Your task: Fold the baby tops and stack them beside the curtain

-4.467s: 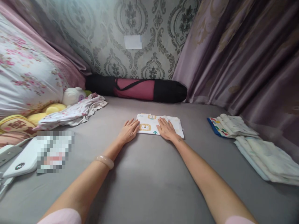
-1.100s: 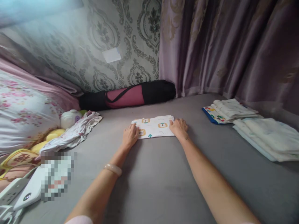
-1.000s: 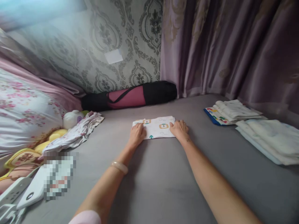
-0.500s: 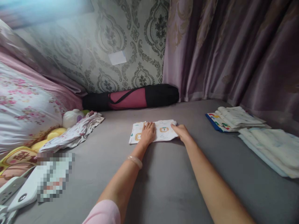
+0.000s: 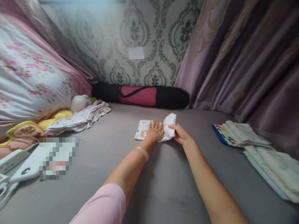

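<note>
A white cloth with orange lion prints (image 5: 141, 129) lies folded in a flat strip on the grey sheet (image 5: 112, 161). Pressed flat on its middle, fingers spread, is my left hand (image 5: 155, 132), with a pale bangle at the wrist. My right hand (image 5: 180, 133) pinches the cloth's right end, which is lifted and bent over toward my left hand. The fingers under that raised end are partly hidden.
Folded cloths (image 5: 245, 133) and a second pile (image 5: 275, 169) lie at the right. A black and red long bag (image 5: 140, 95) rests along the wall. Left are a crumpled cloth (image 5: 81, 119), plush toys and a power strip (image 5: 14, 160).
My right hand has raised the cloth's right end and brought it inward; before, that end lay nearly flat. My left hand still presses on the cloth. The camera view has shifted.
</note>
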Motion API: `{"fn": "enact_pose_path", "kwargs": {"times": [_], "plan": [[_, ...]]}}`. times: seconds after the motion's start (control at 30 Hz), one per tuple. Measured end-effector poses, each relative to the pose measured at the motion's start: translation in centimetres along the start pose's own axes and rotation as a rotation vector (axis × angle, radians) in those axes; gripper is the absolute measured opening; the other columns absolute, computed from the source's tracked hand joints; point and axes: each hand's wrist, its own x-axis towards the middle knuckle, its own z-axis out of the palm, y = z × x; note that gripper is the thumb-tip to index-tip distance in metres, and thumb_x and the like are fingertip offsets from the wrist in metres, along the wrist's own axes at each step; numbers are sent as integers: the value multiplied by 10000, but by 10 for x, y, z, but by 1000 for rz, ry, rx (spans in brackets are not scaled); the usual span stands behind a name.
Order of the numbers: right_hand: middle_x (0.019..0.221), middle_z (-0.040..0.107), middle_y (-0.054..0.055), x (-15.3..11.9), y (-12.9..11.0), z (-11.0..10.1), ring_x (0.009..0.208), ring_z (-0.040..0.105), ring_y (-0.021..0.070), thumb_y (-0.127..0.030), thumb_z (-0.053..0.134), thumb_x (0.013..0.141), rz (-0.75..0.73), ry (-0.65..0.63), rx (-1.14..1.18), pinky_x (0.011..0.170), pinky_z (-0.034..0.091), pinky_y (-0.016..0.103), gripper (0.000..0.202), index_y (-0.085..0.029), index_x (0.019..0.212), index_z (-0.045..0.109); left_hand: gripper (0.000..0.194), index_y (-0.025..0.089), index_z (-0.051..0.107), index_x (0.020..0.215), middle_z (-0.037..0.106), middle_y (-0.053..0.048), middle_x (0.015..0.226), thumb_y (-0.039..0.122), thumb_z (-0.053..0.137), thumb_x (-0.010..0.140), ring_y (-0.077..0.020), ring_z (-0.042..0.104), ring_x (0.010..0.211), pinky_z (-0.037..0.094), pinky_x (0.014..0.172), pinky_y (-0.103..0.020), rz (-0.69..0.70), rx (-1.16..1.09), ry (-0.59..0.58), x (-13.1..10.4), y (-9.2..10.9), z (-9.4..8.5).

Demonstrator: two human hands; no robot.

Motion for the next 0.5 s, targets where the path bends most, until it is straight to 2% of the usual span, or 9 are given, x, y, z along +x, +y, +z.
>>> {"fn": "enact_pose_path", "kwargs": {"times": [0.1,0.2,0.27,0.33,0.43,0.5], "plan": [[657,617,-55,8,-9,25,512,568,97,-72,584,733,53,46,-26,493,470,187,275,-198,977,574,548,114,382,1452,336,-208,1522,304,367,938,-357,253,1430,180,1149,-552,36,-3,-53,-4,-3,-11],[564,556,-58,15,-18,49,446,508,72,-65,580,775,93,91,-60,426,432,151,134,-185,814,535,550,112,375,1442,312,-227,1524,302,412,927,-349,236,1436,221,1132,-549,1,-50,-34,-13,-14,-21],[551,556,-45,20,-20,63,442,508,65,-68,572,803,116,96,-95,417,435,138,130,-176,756,516,550,142,384,1433,325,-206,1520,300,460,911,-332,243,1434,234,1132,-537,-28,-88,46,-23,-28,-26],[546,565,-35,23,-19,78,441,520,65,-61,557,819,133,81,-133,417,450,137,136,-167,743,520,490,180,463,1378,380,-171,1493,283,491,899,-304,300,1409,267,1129,-500,-84,-135,157,-34,-45,-30],[537,579,-32,27,-10,100,436,538,72,-43,550,816,150,45,-197,414,468,145,127,-158,765,539,332,195,623,1197,474,-143,1423,252,492,897,-275,399,1351,336,1099,-448,-267,-230,298,-50,-70,-31],[531,587,-33,29,-1,113,431,549,78,-36,568,798,156,31,-246,408,472,149,127,-159,777,542,274,189,679,1087,517,-139,1386,244,494,893,-272,428,1333,359,1084,-441,-382,-292,350,-59,-84,-30]]}}
